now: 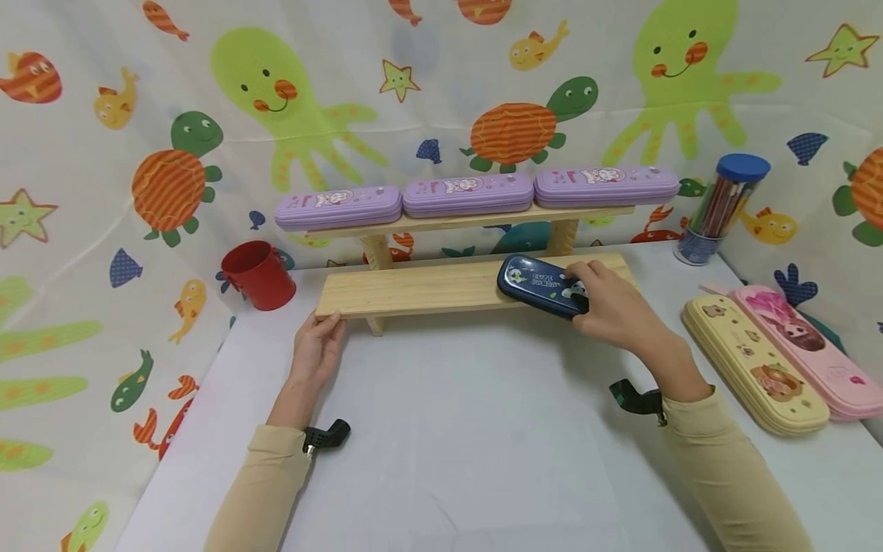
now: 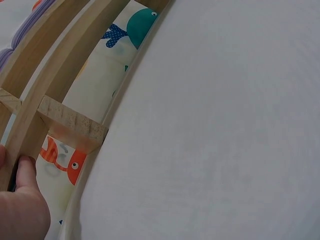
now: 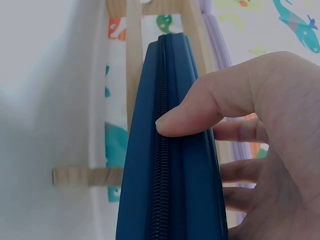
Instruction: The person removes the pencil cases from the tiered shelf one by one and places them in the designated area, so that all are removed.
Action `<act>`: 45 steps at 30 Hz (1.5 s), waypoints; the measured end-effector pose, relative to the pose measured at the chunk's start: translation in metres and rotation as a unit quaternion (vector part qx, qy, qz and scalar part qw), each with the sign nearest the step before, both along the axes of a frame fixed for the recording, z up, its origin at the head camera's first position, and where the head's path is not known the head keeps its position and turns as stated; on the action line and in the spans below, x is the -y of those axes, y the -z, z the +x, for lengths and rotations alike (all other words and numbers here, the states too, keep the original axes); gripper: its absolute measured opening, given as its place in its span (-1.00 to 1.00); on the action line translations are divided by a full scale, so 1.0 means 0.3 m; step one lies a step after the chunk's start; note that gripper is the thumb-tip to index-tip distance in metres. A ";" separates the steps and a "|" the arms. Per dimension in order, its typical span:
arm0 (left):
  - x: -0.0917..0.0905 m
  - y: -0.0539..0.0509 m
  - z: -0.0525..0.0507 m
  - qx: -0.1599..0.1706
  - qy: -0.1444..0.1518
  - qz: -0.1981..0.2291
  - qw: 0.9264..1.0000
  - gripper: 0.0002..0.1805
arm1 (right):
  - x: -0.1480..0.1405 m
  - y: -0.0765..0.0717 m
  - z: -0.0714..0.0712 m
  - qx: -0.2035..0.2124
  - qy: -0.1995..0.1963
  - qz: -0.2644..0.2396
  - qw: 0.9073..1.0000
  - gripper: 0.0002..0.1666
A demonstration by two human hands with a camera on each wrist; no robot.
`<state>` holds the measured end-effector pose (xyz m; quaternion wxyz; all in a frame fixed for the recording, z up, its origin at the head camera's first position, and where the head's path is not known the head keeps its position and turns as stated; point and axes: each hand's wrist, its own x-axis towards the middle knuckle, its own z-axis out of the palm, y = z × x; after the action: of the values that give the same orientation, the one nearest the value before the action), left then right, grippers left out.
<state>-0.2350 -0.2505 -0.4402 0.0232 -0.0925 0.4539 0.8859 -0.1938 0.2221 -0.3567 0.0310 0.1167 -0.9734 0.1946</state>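
Note:
A dark blue pencil case [image 1: 534,284] with panda pictures lies slantwise over the right half of the lower board of a wooden shelf [image 1: 407,291]. My right hand [image 1: 610,303] grips the case by its right end. In the right wrist view, the thumb [image 3: 187,117] presses on the zipper side of the pencil case [image 3: 165,190], with the other fingers behind it. At the lower board's left front corner, my left hand [image 1: 319,349] holds the board's edge. The left wrist view shows a digit [image 2: 27,175] against the shelf's board [image 2: 37,110]; the rest of that hand is mostly cut off.
Three purple pencil cases [image 1: 469,193] lie in a row on the upper board. A red bucket [image 1: 258,274] stands left of the shelf. To the right are a blue-lidded jar of pencils [image 1: 720,207], a yellow pencil case [image 1: 755,364] and a pink pencil case [image 1: 814,353].

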 end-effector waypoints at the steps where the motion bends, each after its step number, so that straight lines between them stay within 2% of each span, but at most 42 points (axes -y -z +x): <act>1: -0.001 -0.001 0.000 0.000 0.000 0.001 1.000 -0.30 | -0.008 0.003 0.002 -0.001 0.004 0.001 1.000 -0.21; 12: -0.001 -0.008 0.006 -0.023 0.011 -0.035 0.999 -0.30 | -0.085 0.005 0.031 0.005 0.022 -0.002 1.000 -0.06; 17: 0.001 -0.009 0.006 -0.024 0.005 -0.018 1.000 -0.29 | -0.117 0.006 0.042 0.003 0.030 0.002 1.000 -0.02; 25: 0.007 -0.014 0.008 -0.009 0.015 -0.014 1.000 -0.26 | -0.160 0.005 0.061 0.039 0.053 0.016 0.998 0.07; 36: 0.009 -0.003 0.004 -0.001 0.012 -0.013 1.000 -0.29 | -0.239 0.003 0.090 0.067 0.070 0.055 0.994 0.18; 45: 0.012 -0.011 0.004 0.013 0.018 0.023 0.999 -0.25 | -0.310 0.005 0.113 0.103 0.085 0.051 0.990 0.24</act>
<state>-0.2338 -0.2542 -0.4369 0.0473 -0.0950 0.4350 0.8942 -0.1598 0.3149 -0.3582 -0.0588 0.0141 -0.9865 0.1523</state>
